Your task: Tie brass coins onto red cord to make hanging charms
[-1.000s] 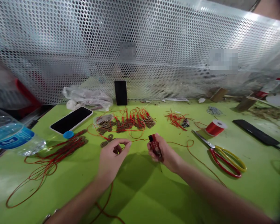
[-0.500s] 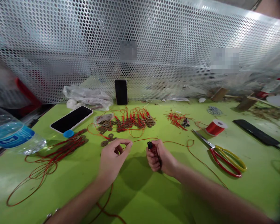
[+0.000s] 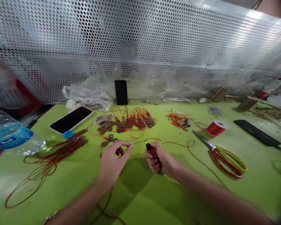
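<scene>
My left hand [image 3: 112, 161] pinches a red cord [image 3: 145, 140] between thumb and forefinger, low over the green table [image 3: 140, 193]. The cord runs right past my right hand and loops away. A red lighter [image 3: 150, 149] stands upright in my right hand [image 3: 159, 158], whose fingers are wrapped round it, a few centimetres right of my left fingertips. Loose brass coins [image 3: 107, 141] lie just behind my left hand. A heap of coins tied with red cord [image 3: 128, 122] sits further back.
Red-and-yellow scissors [image 3: 221, 154] and a red thread spool [image 3: 215, 127] lie to the right. A white phone [image 3: 71, 119], a blue cap [image 3: 68, 134], red cord bundles [image 3: 56, 151] and a water bottle [image 3: 11, 136] are on the left. A perforated metal screen [image 3: 154, 53] walls the back.
My right hand has turned and closed round the lighter, bringing it upright and slightly left toward the cord. My left hand has stayed almost still, still pinching the cord.
</scene>
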Action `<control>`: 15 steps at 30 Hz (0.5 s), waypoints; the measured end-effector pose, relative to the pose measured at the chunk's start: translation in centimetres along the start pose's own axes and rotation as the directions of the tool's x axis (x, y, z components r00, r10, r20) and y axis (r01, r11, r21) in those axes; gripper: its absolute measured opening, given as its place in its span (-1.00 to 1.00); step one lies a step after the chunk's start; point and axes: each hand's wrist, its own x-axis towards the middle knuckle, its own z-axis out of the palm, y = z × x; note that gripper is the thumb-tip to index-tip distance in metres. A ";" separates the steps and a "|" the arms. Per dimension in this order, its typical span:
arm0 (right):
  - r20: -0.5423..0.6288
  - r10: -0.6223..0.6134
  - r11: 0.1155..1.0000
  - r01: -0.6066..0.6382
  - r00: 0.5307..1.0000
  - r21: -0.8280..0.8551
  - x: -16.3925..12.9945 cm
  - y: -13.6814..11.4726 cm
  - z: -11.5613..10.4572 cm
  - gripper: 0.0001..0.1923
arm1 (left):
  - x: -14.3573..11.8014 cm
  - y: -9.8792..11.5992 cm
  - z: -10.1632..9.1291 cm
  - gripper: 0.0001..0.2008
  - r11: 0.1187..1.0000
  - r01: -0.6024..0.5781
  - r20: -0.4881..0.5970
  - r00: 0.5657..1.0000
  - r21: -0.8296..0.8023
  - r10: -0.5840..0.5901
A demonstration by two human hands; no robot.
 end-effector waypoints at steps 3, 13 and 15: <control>-0.004 0.022 1.000 -0.022 1.000 -0.005 0.0 -0.1 0.1 -0.58 | 0.0 -0.2 0.1 -0.77 1.000 -0.008 -0.008 1.000 -0.004 0.008; 0.028 -0.008 1.000 0.009 1.000 -0.005 -0.4 -0.3 -0.1 -0.49 | 0.2 -0.8 0.1 -0.76 0.999 -0.027 -0.038 0.999 -0.033 0.025; 0.034 -0.013 1.000 0.013 0.999 -0.009 -0.3 -0.2 -0.2 -0.53 | 0.2 -0.9 0.1 -0.76 0.999 -0.029 -0.039 0.999 -0.034 0.028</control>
